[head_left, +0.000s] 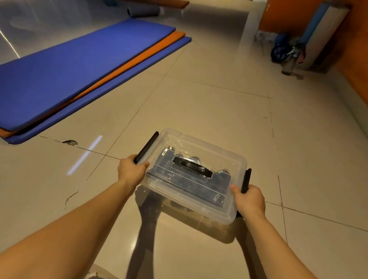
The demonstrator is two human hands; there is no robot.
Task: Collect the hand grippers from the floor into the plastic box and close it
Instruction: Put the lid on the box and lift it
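The clear, rectangular plastic box [197,209] with its see-through lid [232,162] on seems to be held just above the beige tiled floor [211,102], judging by the shadow beneath it, well apart from the stacked blue and orange mats [66,72]. The dark hand grippers [220,180] lie inside, under the lid's black handle [191,166]. The left hand [132,171] has its fingers curled round the left end at the black latch [147,146], and the right hand [249,201] grips the right end beside the other black latch [246,180]. The thin walls probably flex and are slick, and the metal-sprung load is likely heavy and able to slide. The two ends therefore look the safest hold, kept level. I cannot tell whether the latches are snapped down.
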